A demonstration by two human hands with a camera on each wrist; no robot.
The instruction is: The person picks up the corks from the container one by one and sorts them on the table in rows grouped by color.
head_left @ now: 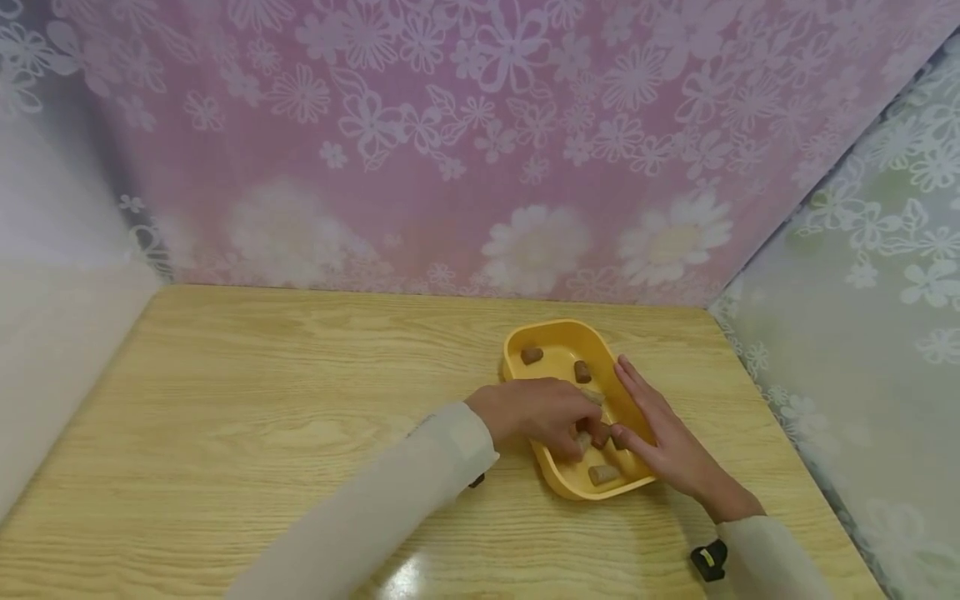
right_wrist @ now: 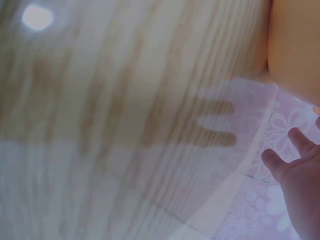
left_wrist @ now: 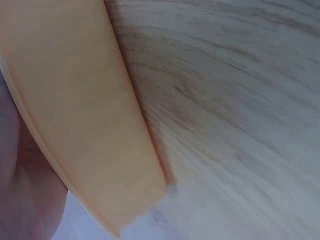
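Observation:
A yellow rectangular tray (head_left: pixel 557 475) with rounded corners stands on the table, holding several short cork-like cylinders in brown and tan. Reaching in over its left side, my left hand (head_left: pixel 536 412) has curled fingers and appears to pinch a light tan cylinder (head_left: pixel 583 439); the fingers partly hide it. My right hand (head_left: pixel 671 442) lies along the tray's right rim with fingers straight, its thumb by a dark brown cylinder (head_left: pixel 619 437). In the left wrist view, the tray's outer wall (left_wrist: pixel 85 110) covers most of my left hand (left_wrist: pixel 30 195). My right hand (right_wrist: pixel 305 195) shows at the right wrist view's edge.
Other cylinders lie in the tray: a brown one (head_left: pixel 532 356) at the far end, a dark one (head_left: pixel 582 372) and a tan one (head_left: pixel 603 475) at the near end. The wood-grain table (head_left: pixel 300 400) meets a pink flowered curtain (head_left: pixel 420 167) behind and a pale one (head_left: pixel 862 333) on the right.

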